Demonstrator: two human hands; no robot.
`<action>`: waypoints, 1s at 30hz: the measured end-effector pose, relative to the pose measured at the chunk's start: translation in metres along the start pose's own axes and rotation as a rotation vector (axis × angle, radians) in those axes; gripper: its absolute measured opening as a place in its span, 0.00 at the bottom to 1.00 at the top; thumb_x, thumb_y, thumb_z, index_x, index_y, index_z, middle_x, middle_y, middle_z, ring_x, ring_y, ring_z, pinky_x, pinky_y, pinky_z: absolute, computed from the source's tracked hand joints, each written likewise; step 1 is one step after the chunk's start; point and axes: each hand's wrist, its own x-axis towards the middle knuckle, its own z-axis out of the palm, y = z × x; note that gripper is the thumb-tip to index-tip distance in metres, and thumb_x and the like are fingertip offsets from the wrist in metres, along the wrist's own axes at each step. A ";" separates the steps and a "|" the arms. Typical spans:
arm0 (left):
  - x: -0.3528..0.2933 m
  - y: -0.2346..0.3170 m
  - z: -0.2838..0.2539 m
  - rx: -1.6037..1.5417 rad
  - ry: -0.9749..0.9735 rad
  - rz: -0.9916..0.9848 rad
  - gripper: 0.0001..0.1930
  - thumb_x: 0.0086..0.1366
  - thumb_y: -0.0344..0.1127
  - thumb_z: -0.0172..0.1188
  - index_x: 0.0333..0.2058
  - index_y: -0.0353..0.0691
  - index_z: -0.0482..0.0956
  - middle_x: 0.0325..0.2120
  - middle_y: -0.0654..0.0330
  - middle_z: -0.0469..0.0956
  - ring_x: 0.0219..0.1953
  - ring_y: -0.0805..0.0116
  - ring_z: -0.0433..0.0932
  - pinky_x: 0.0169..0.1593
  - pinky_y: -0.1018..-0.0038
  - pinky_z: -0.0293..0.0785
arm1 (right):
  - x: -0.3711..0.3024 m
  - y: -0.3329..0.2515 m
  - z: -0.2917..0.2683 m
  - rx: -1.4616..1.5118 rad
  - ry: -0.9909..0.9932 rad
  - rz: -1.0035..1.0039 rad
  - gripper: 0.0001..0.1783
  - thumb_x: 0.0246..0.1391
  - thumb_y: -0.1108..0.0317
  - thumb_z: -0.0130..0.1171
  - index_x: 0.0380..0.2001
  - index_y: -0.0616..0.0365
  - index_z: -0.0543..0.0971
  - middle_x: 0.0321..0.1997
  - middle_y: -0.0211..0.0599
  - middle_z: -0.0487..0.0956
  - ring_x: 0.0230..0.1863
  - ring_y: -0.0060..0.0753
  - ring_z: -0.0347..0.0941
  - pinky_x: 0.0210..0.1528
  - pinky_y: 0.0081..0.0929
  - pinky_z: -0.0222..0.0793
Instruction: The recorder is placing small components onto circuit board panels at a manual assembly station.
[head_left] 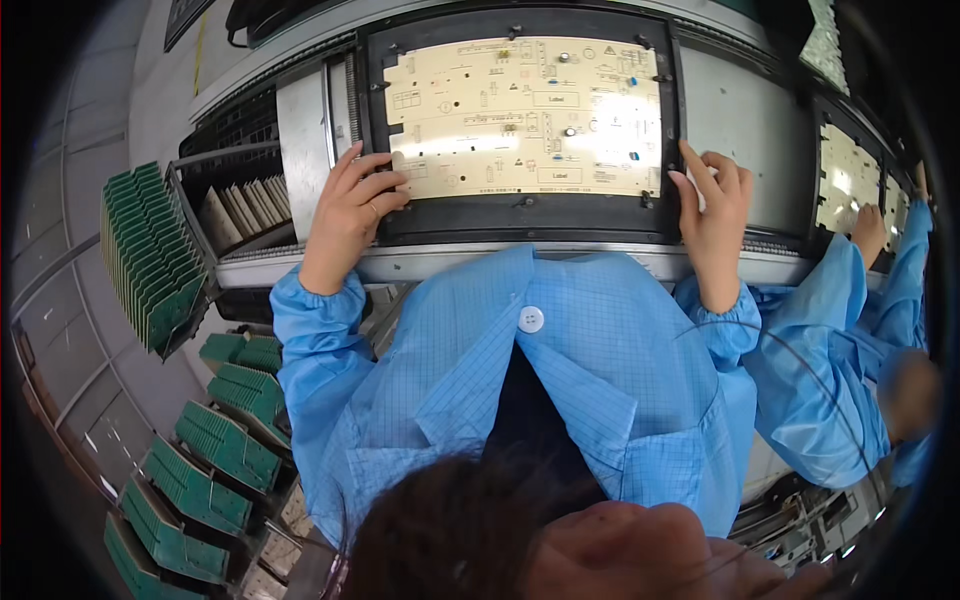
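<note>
In front of me a cream circuit board [480,100] with a few small blue, black and yellow parts lies in a black carrier frame [450,222]. Dark knobs stand around the frame's rim. My left hand [345,215] is closed over the frame's left side, its fingertips reaching the board's lower left corner; the thumb is hidden. At the opposite side, my right hand [715,205] grips the frame's right edge with thumb and index finger, the other fingers curled.
The frame sits on a metal conveyor rail [640,257]. Green boards [155,255] stand in racks at the left and lower left, beside a black bin [245,215] of upright boards. To the right, a co-worker's hand [868,232] is at another board [838,190].
</note>
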 end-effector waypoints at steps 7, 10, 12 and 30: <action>0.027 0.026 -0.015 -0.058 0.100 -0.164 0.19 0.47 0.31 0.70 0.41 0.43 0.82 0.50 0.56 0.73 0.52 0.53 0.69 0.56 0.61 0.67 | 0.000 0.008 0.015 0.108 0.107 -0.039 0.11 0.43 0.73 0.71 0.34 0.61 0.84 0.35 0.35 0.75 0.39 0.37 0.66 0.41 0.30 0.65; 0.016 0.022 0.007 -0.093 0.321 -0.441 0.17 0.53 0.30 0.71 0.43 0.37 0.81 0.39 0.53 0.71 0.46 0.55 0.69 0.50 0.67 0.68 | -0.001 0.009 0.019 0.252 0.132 -0.020 0.11 0.44 0.75 0.70 0.35 0.62 0.84 0.35 0.35 0.75 0.39 0.36 0.67 0.40 0.29 0.66; 0.018 0.027 0.020 -0.070 0.363 -0.464 0.16 0.52 0.30 0.71 0.42 0.37 0.82 0.39 0.54 0.72 0.45 0.56 0.69 0.49 0.67 0.68 | 0.000 0.010 0.018 0.250 0.113 -0.011 0.12 0.45 0.75 0.69 0.36 0.62 0.84 0.36 0.35 0.75 0.39 0.36 0.67 0.41 0.29 0.66; 0.052 -0.007 -0.037 -0.268 0.146 -0.303 0.18 0.64 0.29 0.61 0.53 0.38 0.76 0.52 0.47 0.72 0.53 0.57 0.73 0.52 0.69 0.72 | -0.016 0.013 0.001 0.481 0.078 0.154 0.16 0.61 0.67 0.52 0.50 0.62 0.75 0.36 0.54 0.77 0.39 0.57 0.74 0.42 0.42 0.70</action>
